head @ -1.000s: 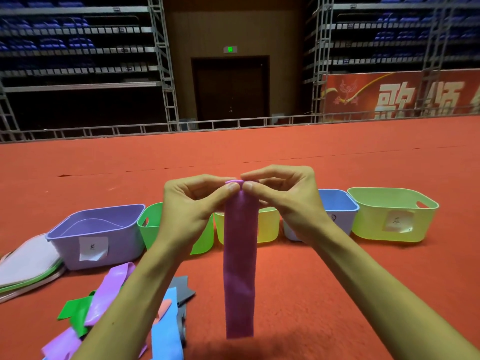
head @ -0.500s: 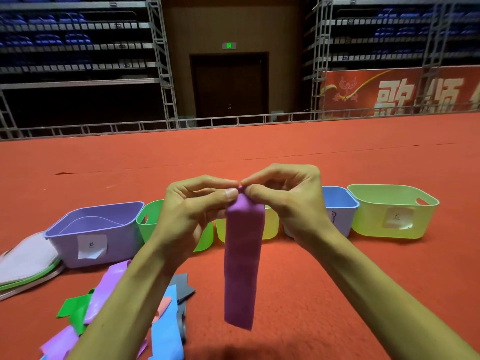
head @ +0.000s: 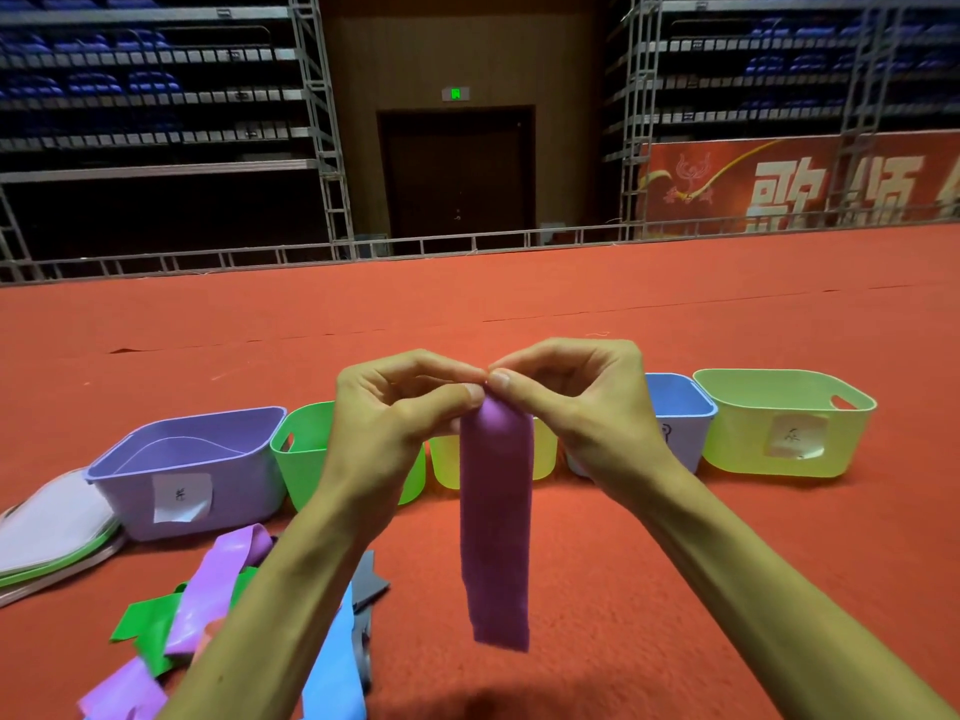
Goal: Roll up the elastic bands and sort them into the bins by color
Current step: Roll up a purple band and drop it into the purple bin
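At mid-frame, our left hand and right hand pinch the top edge of the purple band, which hangs free above the red carpet. The roll is barely begun; if either pinch slackens, the stretchy strip could spring loose and unroll, well short of the purple bin at lower left.

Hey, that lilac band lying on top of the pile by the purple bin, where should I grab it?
Probably pinch the far end of the lilac band from above: it lies on top, free, toward the purple bin, while its near end overlaps the green band.
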{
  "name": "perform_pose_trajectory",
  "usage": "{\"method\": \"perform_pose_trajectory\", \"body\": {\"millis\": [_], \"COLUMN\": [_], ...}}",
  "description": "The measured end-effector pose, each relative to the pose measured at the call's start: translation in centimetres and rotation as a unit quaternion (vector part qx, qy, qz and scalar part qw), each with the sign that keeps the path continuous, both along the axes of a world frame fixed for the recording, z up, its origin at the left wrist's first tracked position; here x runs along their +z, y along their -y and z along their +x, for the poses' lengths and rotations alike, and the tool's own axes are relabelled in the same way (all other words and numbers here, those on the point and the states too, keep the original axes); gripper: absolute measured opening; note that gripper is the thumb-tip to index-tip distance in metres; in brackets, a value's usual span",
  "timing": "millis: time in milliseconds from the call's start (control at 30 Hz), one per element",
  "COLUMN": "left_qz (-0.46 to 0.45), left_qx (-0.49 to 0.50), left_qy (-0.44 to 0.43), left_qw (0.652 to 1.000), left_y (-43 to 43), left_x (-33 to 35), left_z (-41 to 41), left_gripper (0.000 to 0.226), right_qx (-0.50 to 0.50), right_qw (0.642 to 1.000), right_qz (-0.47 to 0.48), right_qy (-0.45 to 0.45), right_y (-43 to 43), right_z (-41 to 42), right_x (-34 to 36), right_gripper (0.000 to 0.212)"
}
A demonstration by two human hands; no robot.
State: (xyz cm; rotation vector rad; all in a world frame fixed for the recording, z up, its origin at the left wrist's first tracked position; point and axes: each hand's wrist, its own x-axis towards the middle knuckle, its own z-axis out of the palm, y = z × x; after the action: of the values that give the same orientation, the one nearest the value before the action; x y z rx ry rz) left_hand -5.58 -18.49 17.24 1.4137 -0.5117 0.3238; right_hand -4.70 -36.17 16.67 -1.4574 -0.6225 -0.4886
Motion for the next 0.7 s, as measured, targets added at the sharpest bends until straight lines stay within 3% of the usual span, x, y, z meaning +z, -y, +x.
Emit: {"method": "perform_pose_trajectory", "body": {"millis": [233,400,700], "left_qz": [0.011,0.032,0.026], "left_qx": [0.005,0.026,0.023], "left_qy": [-0.008,-0.019,-0.018], "left_qw": [1.0,0.999,0.999], "left_y": [0.08,-0.15,-0.08], "left_x": [0.42,0.59,0.5], "left_z": [-0.47,-0.36,-0.26], "left_gripper": [0.015,0.03,0.015], "right_qx": [0.005,-0.001,0.002], "right_qw": [1.0,1.0,1.0], "right_qz": [0.009,0.008,0.024], "right_qy": [0.009,0.016,0.003], "right_y": [0.16,0.15,0.03], "right_z": [-0.23,-0.17,-0.23], "right_x": [0.18,0.21,0.07], "right_gripper": [0.005,0.004,0.008]}}
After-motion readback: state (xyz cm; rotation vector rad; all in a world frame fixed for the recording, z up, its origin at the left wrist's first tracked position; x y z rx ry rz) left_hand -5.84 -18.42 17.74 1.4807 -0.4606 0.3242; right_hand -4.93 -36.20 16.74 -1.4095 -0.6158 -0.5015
